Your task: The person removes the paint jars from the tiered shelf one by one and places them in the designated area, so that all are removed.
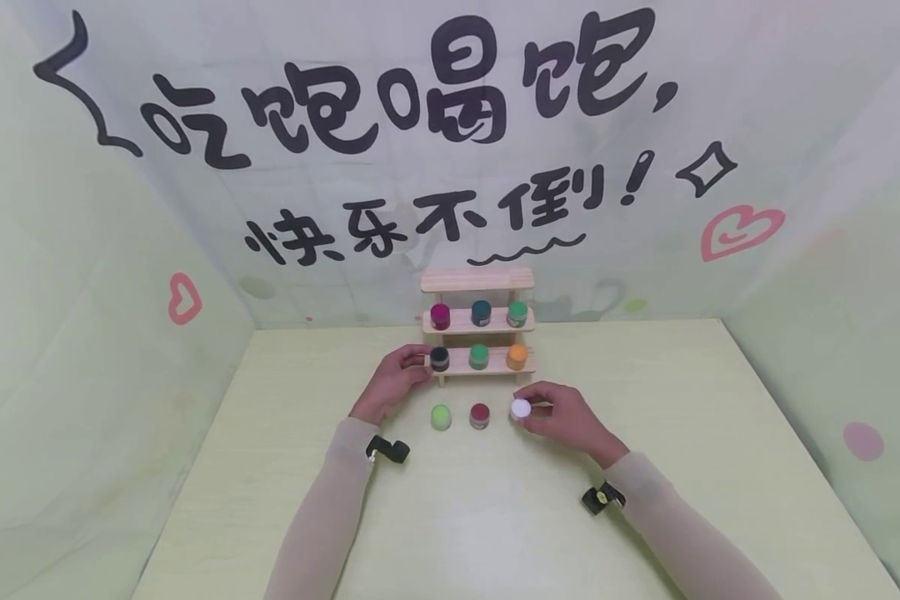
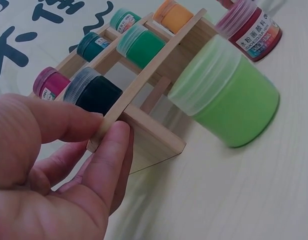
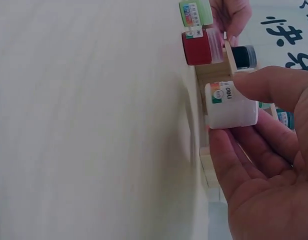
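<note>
A small wooden tiered rack (image 1: 477,279) stands at the back of the table with paint jars on its two lower steps. My left hand (image 1: 397,383) pinches the left end of the lowest step, close beside a black paint jar (image 1: 439,359). In my right hand (image 1: 566,417) a white paint jar (image 3: 231,106) is held between thumb and fingers, in front of the rack's right end. Left of it, a dark red paint jar (image 1: 480,416) and a light green paint jar (image 1: 441,417) stand on the table.
The lowest step also bears a green jar (image 1: 479,357) and an orange jar (image 1: 517,357). Above them sit a magenta jar (image 1: 440,316), a teal jar (image 1: 481,313) and another green jar (image 1: 517,314). A printed cloth (image 1: 390,175) hangs right behind the rack.
</note>
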Demonstrator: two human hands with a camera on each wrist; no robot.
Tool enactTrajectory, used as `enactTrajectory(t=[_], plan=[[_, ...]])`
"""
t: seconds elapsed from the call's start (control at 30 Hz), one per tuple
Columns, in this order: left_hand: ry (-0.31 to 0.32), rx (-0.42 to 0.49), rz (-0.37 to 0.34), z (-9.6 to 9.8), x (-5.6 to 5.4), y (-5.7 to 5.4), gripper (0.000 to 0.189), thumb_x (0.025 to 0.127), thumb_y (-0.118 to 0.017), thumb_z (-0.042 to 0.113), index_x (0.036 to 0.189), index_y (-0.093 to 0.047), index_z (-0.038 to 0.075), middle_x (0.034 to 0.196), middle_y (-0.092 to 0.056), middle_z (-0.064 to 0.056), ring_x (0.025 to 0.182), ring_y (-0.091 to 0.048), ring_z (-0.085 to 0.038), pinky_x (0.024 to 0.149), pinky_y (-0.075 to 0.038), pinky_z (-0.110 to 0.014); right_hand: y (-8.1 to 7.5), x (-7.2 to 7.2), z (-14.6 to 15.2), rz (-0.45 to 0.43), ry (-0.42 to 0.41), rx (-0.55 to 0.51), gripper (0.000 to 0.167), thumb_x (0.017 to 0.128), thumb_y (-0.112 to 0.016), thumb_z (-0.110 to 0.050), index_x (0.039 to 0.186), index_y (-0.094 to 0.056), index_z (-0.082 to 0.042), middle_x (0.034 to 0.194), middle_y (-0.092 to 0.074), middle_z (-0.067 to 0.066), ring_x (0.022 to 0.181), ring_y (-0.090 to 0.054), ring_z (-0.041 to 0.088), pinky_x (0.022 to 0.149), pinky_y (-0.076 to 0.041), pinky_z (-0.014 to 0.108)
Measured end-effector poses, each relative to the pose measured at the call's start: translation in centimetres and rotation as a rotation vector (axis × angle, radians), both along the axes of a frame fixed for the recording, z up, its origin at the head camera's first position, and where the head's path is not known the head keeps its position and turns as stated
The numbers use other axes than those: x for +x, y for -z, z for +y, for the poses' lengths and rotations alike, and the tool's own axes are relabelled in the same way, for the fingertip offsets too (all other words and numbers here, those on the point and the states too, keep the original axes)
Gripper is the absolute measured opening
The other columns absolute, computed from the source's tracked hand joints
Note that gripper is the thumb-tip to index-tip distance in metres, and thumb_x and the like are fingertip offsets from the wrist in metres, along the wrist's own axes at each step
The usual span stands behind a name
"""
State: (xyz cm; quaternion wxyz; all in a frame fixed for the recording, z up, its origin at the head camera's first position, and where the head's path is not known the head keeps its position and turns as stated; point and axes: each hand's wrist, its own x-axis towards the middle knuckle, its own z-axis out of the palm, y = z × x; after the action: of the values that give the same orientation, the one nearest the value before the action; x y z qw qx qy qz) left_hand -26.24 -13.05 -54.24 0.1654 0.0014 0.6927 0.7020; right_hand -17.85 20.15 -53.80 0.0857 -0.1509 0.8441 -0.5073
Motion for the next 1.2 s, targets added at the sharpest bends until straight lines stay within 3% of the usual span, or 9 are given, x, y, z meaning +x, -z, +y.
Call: enactTrajectory(t=[0.27, 0.67, 1.0, 1.2], plan=[[-0.002, 0.018, -0.006, -0.1, 0.1, -0.1, 0.051, 0.093, -0.069, -0.006, 0.141, -0.060, 0.004, 0.136, -0.065, -0.020, 0.119, -0.068, -0.025, 0.103, -0.064, -0.030, 0.5, 0.1, 0.2, -0.026, -0.036, 0.035, 0.032, 0.090, -0.083, -0.009, 0.121, -0.074, -0.007, 0.121, -0.074, 0.011, 0.115, -0.074, 0.030, 0.099, -0.066, 0.032], [-0.018, 0.050, -0.019, 0.1, 0.2, 0.0, 0.051, 0.092, -0.067, -0.010, 0.141, -0.060, 0.003, 0.135, -0.065, -0.021, 0.111, -0.070, -0.021, 0.101, -0.065, -0.029, 0.5, 0.1, 0.2, -0.042, -0.003, 0.065, 0.038, 0.089, -0.085, -0.013, 0.124, -0.073, -0.006, 0.125, -0.073, 0.012, 0.113, -0.074, 0.029, 0.101, -0.066, 0.038], [-0.022, 0.053, -0.017, 0.1, 0.4, -0.2, 0.051, 0.092, -0.067, -0.010, 0.141, -0.060, 0.002, 0.135, -0.065, -0.021, 0.109, -0.070, -0.019, 0.101, -0.065, -0.030, -0.8, -0.3, 0.6, -0.031, 0.055, 0.028, 0.041, 0.092, -0.083, -0.020, 0.128, -0.072, -0.003, 0.129, -0.072, 0.016, 0.120, -0.072, 0.035, 0.103, -0.064, 0.040], [-0.019, 0.045, -0.019, 0.0, 0.3, 0.0, 0.052, 0.091, -0.067, -0.010, 0.141, -0.060, 0.004, 0.135, -0.066, -0.020, 0.109, -0.070, -0.017, 0.103, -0.064, -0.031, -1.2, -0.7, 0.4, 0.006, 0.068, -0.028, 0.042, 0.093, -0.081, -0.014, 0.131, -0.069, 0.001, 0.130, -0.071, 0.021, 0.120, -0.069, 0.036, 0.101, -0.065, 0.037]])
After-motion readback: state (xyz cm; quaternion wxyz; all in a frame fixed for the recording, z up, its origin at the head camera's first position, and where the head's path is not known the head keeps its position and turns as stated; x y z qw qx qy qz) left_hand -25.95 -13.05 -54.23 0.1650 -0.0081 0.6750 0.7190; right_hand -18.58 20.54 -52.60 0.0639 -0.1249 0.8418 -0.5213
